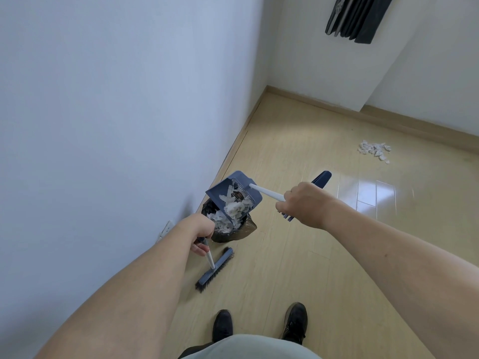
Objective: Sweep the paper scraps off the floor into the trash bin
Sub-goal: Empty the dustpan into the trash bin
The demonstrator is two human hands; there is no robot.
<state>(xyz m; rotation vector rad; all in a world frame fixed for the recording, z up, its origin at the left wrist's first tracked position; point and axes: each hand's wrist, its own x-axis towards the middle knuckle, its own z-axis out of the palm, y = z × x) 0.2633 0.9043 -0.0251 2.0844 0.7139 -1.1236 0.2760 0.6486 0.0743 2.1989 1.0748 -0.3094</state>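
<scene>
The left hand (201, 229) grips the broom (215, 270), its head on the floor (298, 255); the right hand (303, 203) holds the dustpan (233, 193) tilted over the trash bin (233, 233). Tip it steeply and slowly so all paper scraps (234, 208) slide in. Another pile (374, 150) waits well apart.

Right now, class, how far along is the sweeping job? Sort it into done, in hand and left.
Done: scraps already fill the bin. In hand: the right hand tips the dustpan over the bin, paper sliding out, while the left hand holds the broom, its head on the floor. Left: one pile by the far wall remains unswept.
</scene>
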